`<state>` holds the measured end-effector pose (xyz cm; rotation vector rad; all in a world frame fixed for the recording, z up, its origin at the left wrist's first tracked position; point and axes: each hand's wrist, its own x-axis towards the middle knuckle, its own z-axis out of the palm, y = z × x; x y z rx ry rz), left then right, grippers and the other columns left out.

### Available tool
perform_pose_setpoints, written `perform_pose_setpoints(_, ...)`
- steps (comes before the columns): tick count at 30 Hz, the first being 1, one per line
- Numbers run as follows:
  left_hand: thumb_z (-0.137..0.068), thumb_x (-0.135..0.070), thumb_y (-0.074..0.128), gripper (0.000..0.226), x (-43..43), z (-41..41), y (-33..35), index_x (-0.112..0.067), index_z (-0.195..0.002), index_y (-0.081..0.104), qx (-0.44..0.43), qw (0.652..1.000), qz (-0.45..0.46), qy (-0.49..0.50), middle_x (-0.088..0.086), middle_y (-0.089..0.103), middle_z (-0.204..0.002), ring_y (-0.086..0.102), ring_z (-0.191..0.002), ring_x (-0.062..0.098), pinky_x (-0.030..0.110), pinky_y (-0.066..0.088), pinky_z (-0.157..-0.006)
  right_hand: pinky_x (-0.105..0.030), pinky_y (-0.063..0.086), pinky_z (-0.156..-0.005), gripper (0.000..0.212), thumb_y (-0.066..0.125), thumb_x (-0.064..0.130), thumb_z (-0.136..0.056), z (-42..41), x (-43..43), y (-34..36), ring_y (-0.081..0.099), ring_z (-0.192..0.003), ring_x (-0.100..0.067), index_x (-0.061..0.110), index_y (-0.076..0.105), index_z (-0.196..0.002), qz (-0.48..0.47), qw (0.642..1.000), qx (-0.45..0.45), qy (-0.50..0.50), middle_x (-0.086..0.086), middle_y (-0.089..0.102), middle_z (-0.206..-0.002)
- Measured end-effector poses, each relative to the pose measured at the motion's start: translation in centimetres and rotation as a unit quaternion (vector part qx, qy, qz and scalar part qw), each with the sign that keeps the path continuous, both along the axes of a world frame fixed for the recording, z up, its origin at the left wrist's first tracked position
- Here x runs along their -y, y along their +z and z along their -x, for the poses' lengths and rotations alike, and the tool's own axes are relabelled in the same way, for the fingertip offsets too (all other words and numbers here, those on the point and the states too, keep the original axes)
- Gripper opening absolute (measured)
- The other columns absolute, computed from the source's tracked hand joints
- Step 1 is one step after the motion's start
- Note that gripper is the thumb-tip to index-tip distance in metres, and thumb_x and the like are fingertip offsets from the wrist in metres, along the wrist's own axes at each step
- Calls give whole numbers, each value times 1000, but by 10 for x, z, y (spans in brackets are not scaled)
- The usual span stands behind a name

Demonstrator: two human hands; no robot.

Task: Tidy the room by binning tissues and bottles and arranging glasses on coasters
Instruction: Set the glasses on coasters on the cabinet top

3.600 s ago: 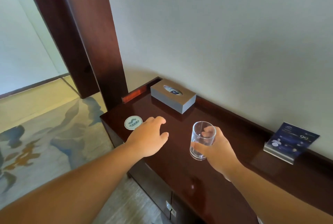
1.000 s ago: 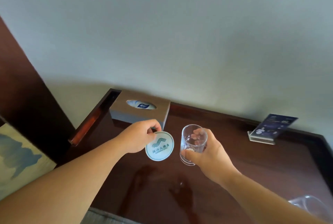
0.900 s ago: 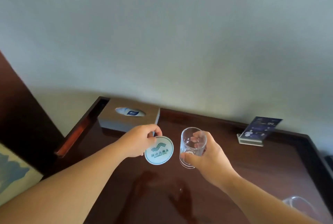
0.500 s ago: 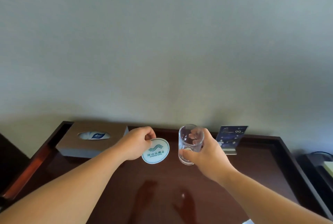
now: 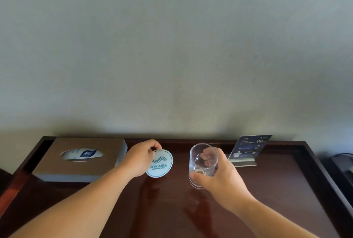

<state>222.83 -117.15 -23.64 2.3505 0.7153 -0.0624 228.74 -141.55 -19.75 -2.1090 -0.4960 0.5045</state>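
My left hand (image 5: 138, 160) pinches a round white coaster (image 5: 160, 163) with a green wave logo by its left edge and holds it tilted above the dark wooden table (image 5: 168, 209). To its right, my right hand (image 5: 221, 178) grips a clear drinking glass (image 5: 202, 163), upright and just above the tabletop. Glass and coaster are apart, side by side.
A brown tissue box (image 5: 82, 159) with a tissue in its slot sits at the table's left rear. A dark blue card in an acrylic stand (image 5: 248, 150) stands at the right rear. The table has a raised rim. A wall rises right behind it.
My view has swung right to face the table squarely. My left hand has lifted the coaster off the table's left end and carried it rightward past the tissue box. My right hand keeps hold of the glass.
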Motion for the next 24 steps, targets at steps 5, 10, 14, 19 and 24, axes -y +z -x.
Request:
perform_pose_setpoints(5, -91, -9, 41, 34, -12, -20, -35, -36, -87, 62, 15, 999, 34, 18, -9, 56, -70, 53, -67, 10, 31, 44, -63, -13, 45, -72, 59, 82, 43, -66, -4, -7, -22, 61, -89, 4, 43, 46, -112, 24, 1000, -10, -15, 23, 60, -109)
perform_pose_setpoints(10, -94, -12, 41, 34, -13, -26, -60, -35, -111, 61, 15, 998, 43, 33, -7, 61, -96, 59, -93, 12, 28, 46, -77, -20, 48, -80, 61, 82, 44, -64, -8, -14, -38, 62, -91, 4, 45, 45, -113, 43, 998, -26, -27, 25, 62, -107)
perform_pose_setpoints(14, -92, -20, 53, 41, -14, -25, -67, -29, -131, 49, 2, 1000, 1, 17, -2, 51, -125, 54, -112, 15, 30, 46, -90, -23, 50, -81, 62, 81, 45, -63, -12, -22, -43, 63, -89, 2, 44, 46, -113, 45, 998, -34, -32, 22, 64, -105)
perform_pose_setpoints(19, -81, -43, 63, 67, -10, -15, -70, -30, -139, 32, -55, 992, -96, -58, -3, 43, -131, 41, -121, 18, 32, 45, -90, -27, 52, -81, 59, 81, 46, -60, -13, -30, -45, 64, -88, 1, 45, 47, -109, 36, 998, -39, -30, 25, 63, -103)
perform_pose_setpoints(24, -74, -53, 65, 81, 1, -11, -84, -31, -141, 26, -74, 978, -164, -102, -5, 42, -128, 39, -117, 19, 31, 40, -94, -25, 51, -81, 58, 80, 46, -61, -15, -34, -49, 64, -88, 3, 45, 47, -108, 40, 998, -38, -22, 23, 64, -102)
